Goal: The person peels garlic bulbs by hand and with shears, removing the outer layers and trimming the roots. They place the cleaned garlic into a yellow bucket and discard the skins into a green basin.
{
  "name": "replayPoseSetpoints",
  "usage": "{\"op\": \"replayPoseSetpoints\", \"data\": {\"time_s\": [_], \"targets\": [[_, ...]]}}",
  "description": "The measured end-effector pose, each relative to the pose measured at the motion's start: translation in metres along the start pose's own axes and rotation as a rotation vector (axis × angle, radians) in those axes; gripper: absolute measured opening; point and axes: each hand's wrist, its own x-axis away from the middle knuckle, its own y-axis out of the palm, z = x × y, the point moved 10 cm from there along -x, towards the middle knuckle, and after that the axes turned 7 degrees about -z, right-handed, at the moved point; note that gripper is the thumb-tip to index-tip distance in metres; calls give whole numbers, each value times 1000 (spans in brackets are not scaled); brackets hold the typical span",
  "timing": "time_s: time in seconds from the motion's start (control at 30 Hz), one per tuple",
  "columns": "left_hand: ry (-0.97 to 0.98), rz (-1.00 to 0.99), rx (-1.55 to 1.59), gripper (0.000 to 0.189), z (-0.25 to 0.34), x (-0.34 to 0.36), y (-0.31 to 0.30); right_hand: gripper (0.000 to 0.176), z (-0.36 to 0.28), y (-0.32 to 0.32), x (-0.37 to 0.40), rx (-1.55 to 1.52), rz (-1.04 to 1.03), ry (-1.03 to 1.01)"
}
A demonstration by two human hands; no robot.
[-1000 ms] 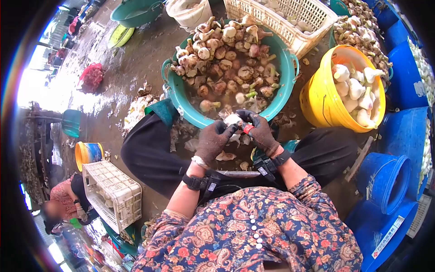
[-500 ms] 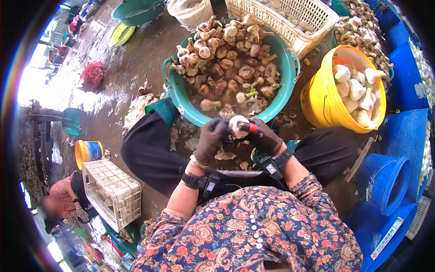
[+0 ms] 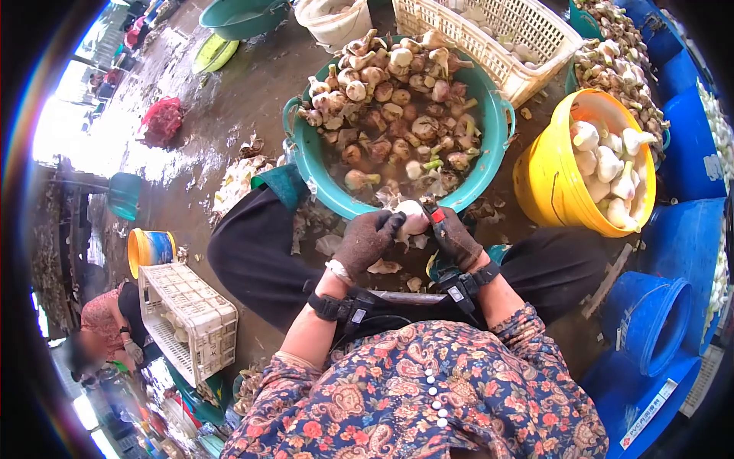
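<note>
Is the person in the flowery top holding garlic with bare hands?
No, dark gloves cover the left hand and the right hand at the white garlic bulb.

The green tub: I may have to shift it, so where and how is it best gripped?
Probably by the left handle and right handle together, coming in from both sides at once. These loops jut out from opposite sides of the tub; with water and heaped garlic inside, lifting one side alone could tip it.
</note>
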Motion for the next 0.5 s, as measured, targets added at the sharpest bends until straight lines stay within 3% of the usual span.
{"op": "replayPoseSetpoints", "data": {"time_s": [0.07, 0.1, 0.13, 0.2, 0.27, 0.33, 0.37, 0.4, 0.47, 0.5], "targets": [[-44, 16, 143, 36, -1, 2, -2, 30, -25, 18, -3, -13, -208, -18], [-86, 39, 285, 34, -6, 4, -3, 32, -5, 22, -1, -78, -201, 267], [-89, 40, 287, 34, -9, 5, -2, 32, -6, 25, 1, -78, -203, 271], [-78, 40, 662, 29, -20, 4, 2, 33, -13, 34, 0, -257, -226, 226], [-27, 86, 693, 26, -28, 3, 4, 33, 5, 32, -1, -340, -232, 253], [9, 110, 904, 24, -29, 2, 6, 34, -2, 29, -6, -370, -229, 28], [10, 77, 989, 24, -23, 2, 10, 33, -13, 39, -4, -662, -296, 19], [11, 74, 993, 24, -17, 6, 11, 33, -7, 39, -3, -659, -293, 20], [183, 169, 1064, 26, 21, 21, -5, 39, -40, 27, 0, 59, -103, -270], [245, 202, 1218, 29, 15, 18, -2, 48, -47, 28, 5, -60, -119, -317]]}}
